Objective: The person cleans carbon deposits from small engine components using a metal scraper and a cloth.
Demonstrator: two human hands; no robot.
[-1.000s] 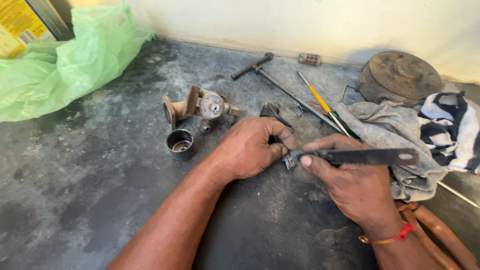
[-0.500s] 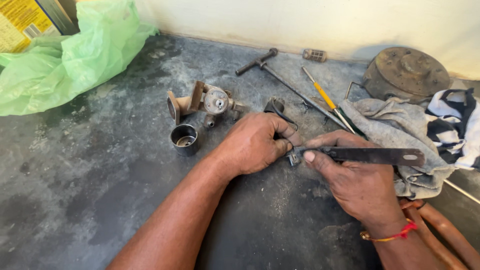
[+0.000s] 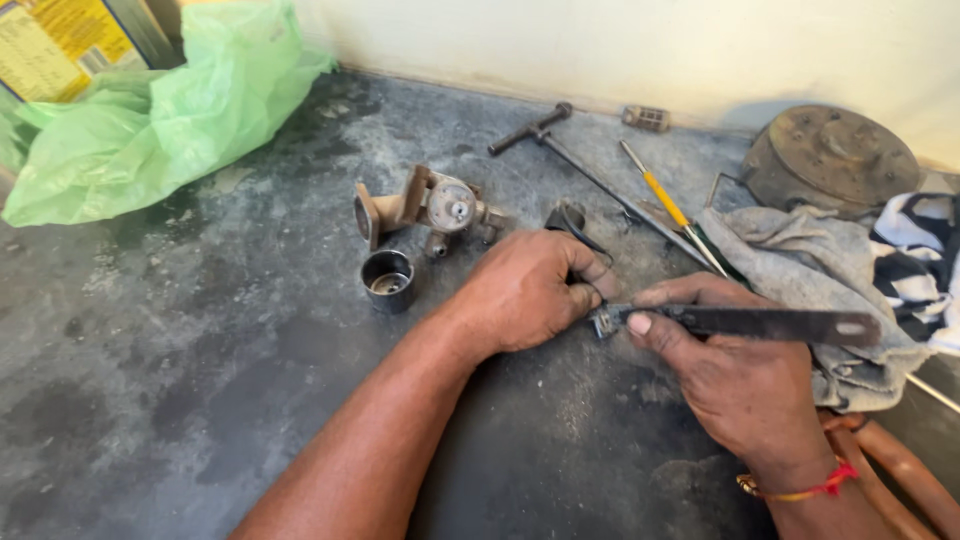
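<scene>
Your work sits on the stained grey bench [image 3: 200,330], with a grey rag [image 3: 800,250] under the tail of the flat dark blade [image 3: 760,323]. Your right hand [image 3: 740,385] pinches that blade near its tip; your left hand [image 3: 530,290] is closed around a small metal part [image 3: 603,321] just above the bench. If the blade skids off that part, it could jab your left fingers [image 3: 590,275]. The part is tiny, so a loose grip could let it flick away toward the carburetor body [image 3: 430,210] or the metal cup [image 3: 388,280].

Pale green plastic bag [image 3: 150,110], yellow-handled screwdriver [image 3: 668,200], grey rag [image 3: 800,270] next to a black-and-white striped cloth [image 3: 920,265]. Rusty brown round cover [image 3: 835,160], dark blotchy grey floor [image 3: 200,350], red thread [image 3: 815,490] on the wrist.
</scene>
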